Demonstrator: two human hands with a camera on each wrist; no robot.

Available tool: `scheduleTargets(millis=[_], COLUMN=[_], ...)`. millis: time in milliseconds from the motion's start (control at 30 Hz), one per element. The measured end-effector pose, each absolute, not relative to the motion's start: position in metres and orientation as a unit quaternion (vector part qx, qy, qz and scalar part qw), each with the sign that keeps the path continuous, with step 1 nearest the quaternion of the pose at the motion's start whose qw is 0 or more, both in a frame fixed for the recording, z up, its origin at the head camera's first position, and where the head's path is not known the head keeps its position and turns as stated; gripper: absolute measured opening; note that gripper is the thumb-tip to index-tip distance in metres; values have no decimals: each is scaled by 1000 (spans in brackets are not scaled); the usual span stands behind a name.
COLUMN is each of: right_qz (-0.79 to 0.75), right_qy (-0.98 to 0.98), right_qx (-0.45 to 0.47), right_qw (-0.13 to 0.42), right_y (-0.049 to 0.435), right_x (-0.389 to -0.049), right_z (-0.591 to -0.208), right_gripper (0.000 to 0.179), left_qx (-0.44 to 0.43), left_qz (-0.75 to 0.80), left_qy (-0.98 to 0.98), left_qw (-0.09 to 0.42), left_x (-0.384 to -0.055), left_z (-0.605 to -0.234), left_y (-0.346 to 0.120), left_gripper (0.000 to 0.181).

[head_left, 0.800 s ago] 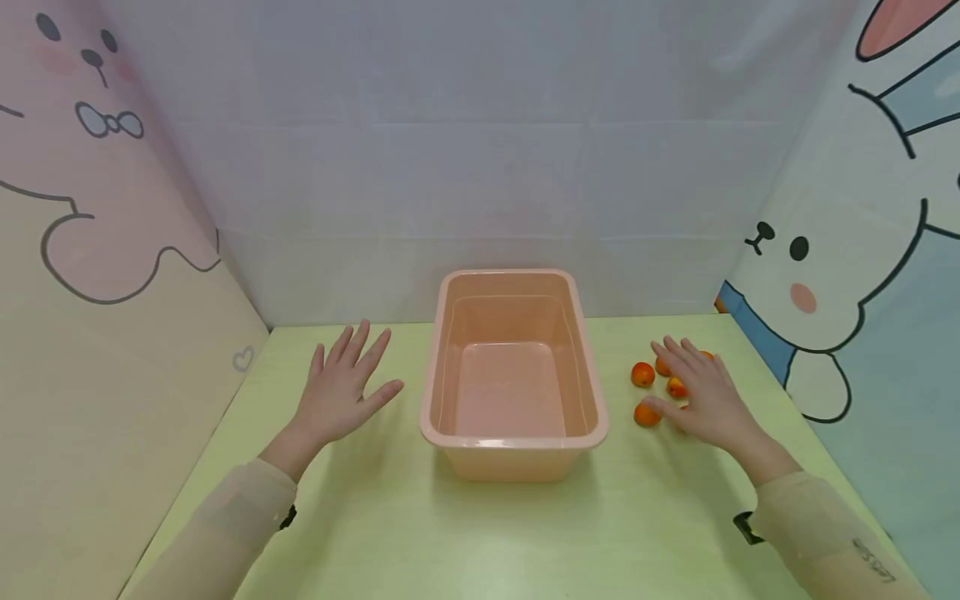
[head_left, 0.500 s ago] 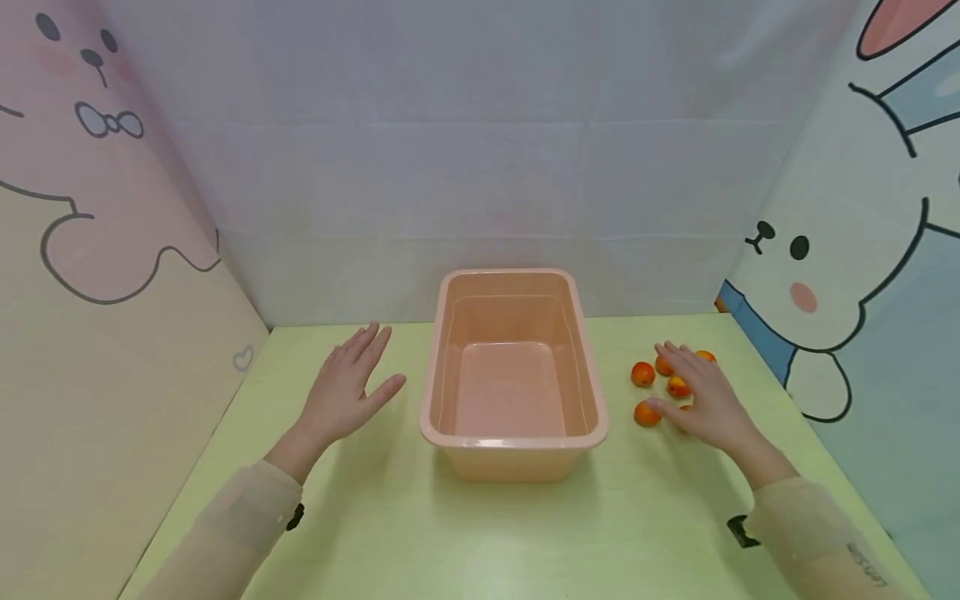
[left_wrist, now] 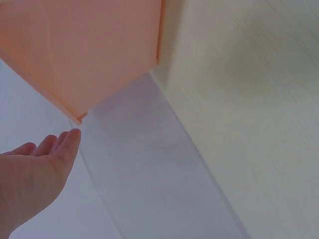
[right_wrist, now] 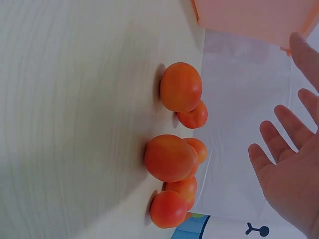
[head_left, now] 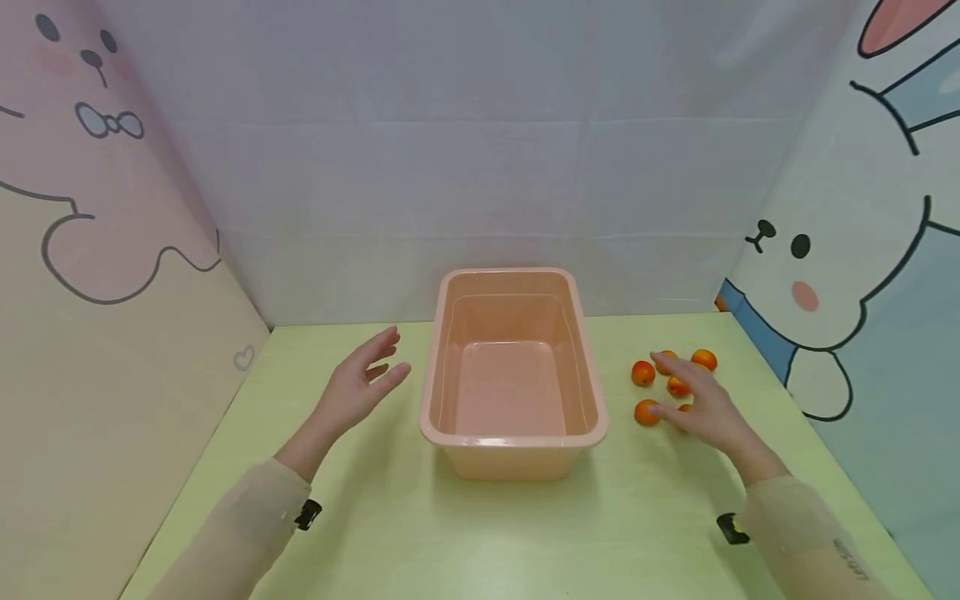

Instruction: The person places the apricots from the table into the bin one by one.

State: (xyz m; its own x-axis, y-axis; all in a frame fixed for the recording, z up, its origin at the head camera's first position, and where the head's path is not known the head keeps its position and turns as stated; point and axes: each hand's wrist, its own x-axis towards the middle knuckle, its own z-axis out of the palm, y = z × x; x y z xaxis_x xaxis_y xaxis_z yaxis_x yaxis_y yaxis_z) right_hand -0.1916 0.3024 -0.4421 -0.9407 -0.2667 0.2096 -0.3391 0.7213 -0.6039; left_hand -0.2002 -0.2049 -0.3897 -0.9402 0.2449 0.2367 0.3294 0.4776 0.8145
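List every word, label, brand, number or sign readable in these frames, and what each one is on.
Nothing can be read with certainty.
Right sleeve: small dark lettering, too blurred to read.
Left wall panel: a small heart outline, no words visible.
Pink tub and orange-red fruits: no text visible.

Cartoon-printed side panels [head_left: 888, 275] and a plain backdrop [head_left: 480, 183] make this green table [head_left: 517, 542] a booth-like set-up.

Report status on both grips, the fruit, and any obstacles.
Left grip empty, beside the tub. Right grip empty, above the fruit. Fruit loose on the table, right of the tub. No obstacle seen between fruit and tub.
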Motion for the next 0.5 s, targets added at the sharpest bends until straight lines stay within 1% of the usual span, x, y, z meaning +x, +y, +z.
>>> scheduleTargets(millis=[167, 333, 500], right_qz=[341, 329, 319], right_qy=[-928, -936, -940], right_qx=[149, 125, 121], right_qw=[24, -7, -20], right_y=[305, 306, 310], right_x=[-195, -196, -201], right_z=[-451, -454, -459], right_gripper=[80, 80, 80], left_qx=[-135, -128, -112], left_qz=[-537, -597, -625], left_qy=[-833, -792, -771], left_qw=[2, -30, -45], left_x=[-200, -202, -205], left_z=[-391, -393, -395], left_y=[-203, -199, -193], left_gripper=[68, 66, 67])
